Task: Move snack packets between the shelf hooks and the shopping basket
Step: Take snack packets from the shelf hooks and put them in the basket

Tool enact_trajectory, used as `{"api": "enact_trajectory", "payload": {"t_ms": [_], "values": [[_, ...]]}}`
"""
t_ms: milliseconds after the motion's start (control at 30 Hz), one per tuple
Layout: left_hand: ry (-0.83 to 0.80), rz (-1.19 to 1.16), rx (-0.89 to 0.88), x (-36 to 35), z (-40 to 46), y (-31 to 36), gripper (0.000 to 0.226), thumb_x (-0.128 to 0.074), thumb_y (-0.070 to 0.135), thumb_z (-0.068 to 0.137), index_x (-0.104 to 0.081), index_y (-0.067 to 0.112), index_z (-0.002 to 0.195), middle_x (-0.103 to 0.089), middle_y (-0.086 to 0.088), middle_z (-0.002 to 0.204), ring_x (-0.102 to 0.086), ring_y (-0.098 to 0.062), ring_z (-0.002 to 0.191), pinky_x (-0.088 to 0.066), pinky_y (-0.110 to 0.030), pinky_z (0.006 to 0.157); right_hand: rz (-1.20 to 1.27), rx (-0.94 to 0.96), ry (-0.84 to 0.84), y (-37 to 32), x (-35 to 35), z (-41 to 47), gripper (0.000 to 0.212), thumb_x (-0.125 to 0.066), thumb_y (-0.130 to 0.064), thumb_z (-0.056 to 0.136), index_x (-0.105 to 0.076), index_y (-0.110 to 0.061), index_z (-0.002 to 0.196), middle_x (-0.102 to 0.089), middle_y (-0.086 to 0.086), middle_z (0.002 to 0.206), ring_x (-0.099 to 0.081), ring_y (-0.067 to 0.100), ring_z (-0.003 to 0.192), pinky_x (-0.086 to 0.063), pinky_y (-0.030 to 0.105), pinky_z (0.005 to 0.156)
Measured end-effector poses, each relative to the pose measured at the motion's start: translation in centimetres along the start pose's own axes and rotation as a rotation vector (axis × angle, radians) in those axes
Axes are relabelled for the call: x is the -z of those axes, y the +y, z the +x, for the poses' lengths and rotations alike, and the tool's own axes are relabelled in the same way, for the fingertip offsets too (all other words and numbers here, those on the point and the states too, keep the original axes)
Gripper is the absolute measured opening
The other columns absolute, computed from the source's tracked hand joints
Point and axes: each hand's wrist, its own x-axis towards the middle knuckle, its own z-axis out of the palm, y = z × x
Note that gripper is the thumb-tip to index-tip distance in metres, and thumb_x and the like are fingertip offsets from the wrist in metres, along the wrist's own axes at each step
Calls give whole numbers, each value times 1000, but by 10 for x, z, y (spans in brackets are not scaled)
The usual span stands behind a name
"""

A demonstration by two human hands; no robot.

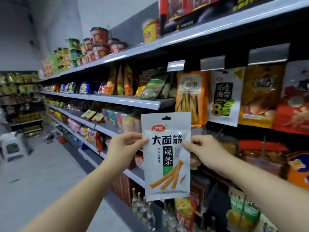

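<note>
Two hands hold one white snack packet [167,156] upright before the shelving: the left hand [124,145] pinches its left edge and the right hand [201,150] pinches its right edge, thumbs on the printed front. Behind it, hanging packets, an orange packet [191,96] and a white seaweed packet [224,96], sit beneath clear price tag holders [212,62]. Farther left, shelves [130,101] of bagged snacks recede toward a white stool [12,146] on the floor.

A long grey shelving unit [127,101] stocked with packaged goods lines a pale wall [55,19]. The grey floor [41,173] holds a white stool [12,147] at left.
</note>
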Motion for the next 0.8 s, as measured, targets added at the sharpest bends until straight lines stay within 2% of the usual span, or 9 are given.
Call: {"api": "enact_trajectory", "payload": {"t_ms": [67, 133, 200, 333, 467, 533, 600, 700, 800], "values": [[-29, 3, -71, -22, 8, 39, 3, -73, 18, 82, -73, 20, 79, -75, 8, 74, -70, -3, 68, -53, -14, 61, -22, 19, 72, -20, 40, -14, 24, -56, -22, 95, -66, -6, 80, -69, 13, 89, -68, 21, 77, -60, 33, 62], [-67, -24, -113, -50, 11, 71, 2, -74, 19, 81, -74, 18, 82, -76, 3, 77, -71, -11, 75, -56, -24, 70, -58, 27, 140, -32, 80, -32, 25, -55, -25, 95, -67, -8, 81, -70, 11, 88, -68, 21, 78, -59, 29, 57], [-110, -51, -140, -83, 10, 100, 6, -74, 19, 81, -74, 14, 84, -76, 1, 78, -72, -14, 78, -56, -29, 75, -99, 35, 204, -35, 123, -47, 28, -55, -27, 95, -67, -3, 86, -70, 13, 91, -69, 24, 82, -61, 37, 65], [-172, -78, -211, -159, 0, 149, 5, -74, 23, 81, -73, 19, 83, -74, 7, 75, -67, -3, 69, -48, -19, 66, -115, 44, 311, -29, 206, -87, 29, -56, -26, 94, -66, 1, 94, -66, 25, 104, -69, 28, 88, -60, 34, 64], [-270, -118, -264, -252, -18, 191, 3, -71, 23, 84, -70, 23, 81, -72, 11, 74, -66, 6, 63, -45, -8, 57, -121, -7, 418, -19, 290, -139, 21, -56, -23, 94, -67, -5, 90, -72, 14, 95, -71, 19, 80, -60, 31, 62], [-321, -132, -279, -304, -30, 211, 8, -71, 23, 84, -69, 26, 77, -72, 9, 74, -66, 3, 63, -44, -7, 55, -159, -39, 471, -12, 334, -167, 23, -56, -23, 95, -65, -5, 84, -72, 8, 86, -69, 11, 70, -56, 23, 56], [-365, -148, -281, -353, -44, 228, 6, -72, 23, 84, -70, 23, 78, -73, 6, 76, -66, -2, 66, -46, -10, 56, -217, -69, 540, -1, 374, -194, 30, -56, -25, 95, -59, -5, 72, -66, 5, 71, -65, 4, 58, -57, 28, 61], [-437, -195, -281, -418, -64, 250, 6, -73, 20, 83, -71, 14, 81, -72, -1, 77, -63, -2, 60, -47, -14, 56, -299, -121, 638, 15, 428, -228, 42, -56, -31, 94, -54, 8, 79, -58, 25, 75, -66, 21, 64, -58, 34, 65], [-517, -212, -272, -468, -81, 270, 10, -74, 19, 83, -71, 10, 85, -72, -3, 75, -66, -2, 60, -48, -9, 54, -302, -122, 729, 27, 467, -257, 36, -57, -25, 93, -54, 2, 69, -52, 19, 68, -59, 27, 63, -58, 38, 61]]}}
